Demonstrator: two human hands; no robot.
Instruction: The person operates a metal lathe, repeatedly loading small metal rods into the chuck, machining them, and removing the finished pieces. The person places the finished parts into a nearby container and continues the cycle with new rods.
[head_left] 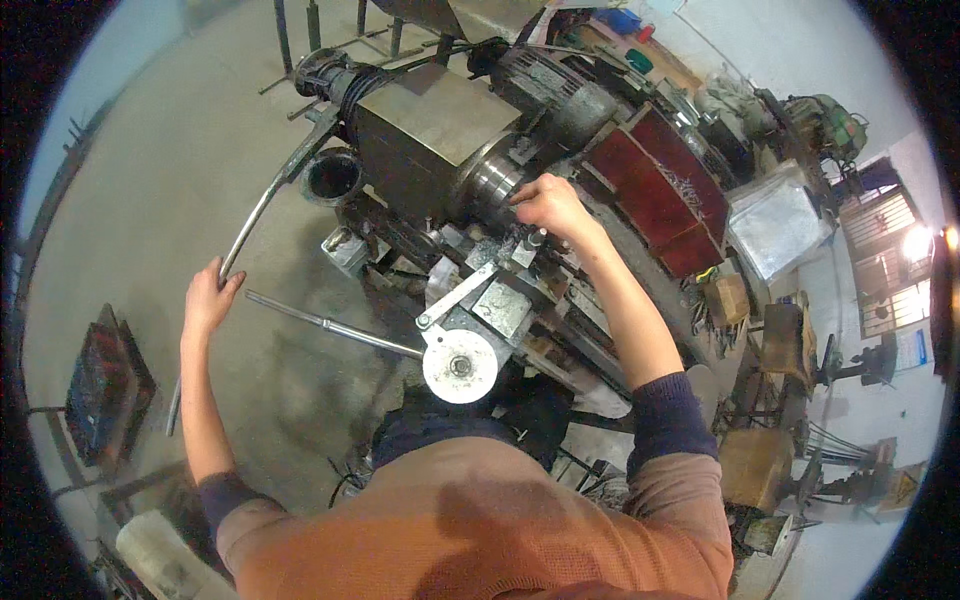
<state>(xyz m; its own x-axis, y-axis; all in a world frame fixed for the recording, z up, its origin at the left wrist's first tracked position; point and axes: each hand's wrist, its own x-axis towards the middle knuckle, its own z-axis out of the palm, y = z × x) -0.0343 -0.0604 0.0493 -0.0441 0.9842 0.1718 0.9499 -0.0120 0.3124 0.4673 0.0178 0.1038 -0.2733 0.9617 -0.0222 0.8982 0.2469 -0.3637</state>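
Note:
In front of me stands a lathe with a boxy metal headstock [440, 110] and a round, shiny chuck [495, 182]. My left hand [210, 293] is closed around a long metal lever [258, 215] that runs up to the headstock's far left end. At the chuck's face is my right hand [552, 210], its fingers curled and pinched together; whatever they hold is hidden. Just below that hand sits the tool post [527, 248], with metal chips around it. Nearer to me are a pale round handwheel [459, 366] and a flat clamp handle [457, 296].
A metal bar [335, 327] sticks out leftward from the handwheel. Behind the lathe stand a motor [560, 95], a dark red box [660, 190] and a silvery sheet-metal box [778, 222]. Bench machines [850, 370] line the right wall. A dark stacked block [108, 388] stands at left.

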